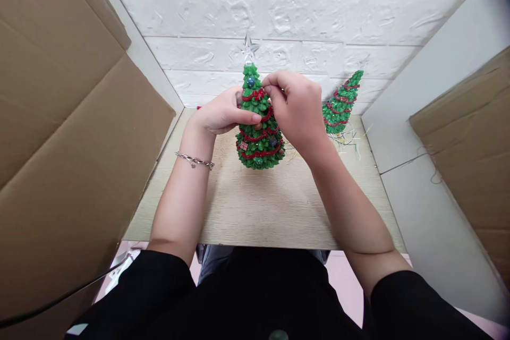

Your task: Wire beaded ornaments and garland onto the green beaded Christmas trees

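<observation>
A small green Christmas tree figurine [261, 146] with red garlands, tiny ornaments and a clear star [248, 48] on top stands upright at the middle of the table. My left hand [226, 111] is wrapped around its left side, the thumb lying across the front. On the upper right side of the tree, my right hand [297, 109] has thumb and index finger pinched together beside a red bow. Whatever is between those fingertips is too small or hidden to make out.
Behind my right hand, a second green tree figurine [341, 103] leans near the wall, with loose thin wires [348, 138] at its base. Cardboard sheets [79, 117] flank the wooden table [258, 212] on both sides. A white brick-pattern wall [279, 16] closes off the back.
</observation>
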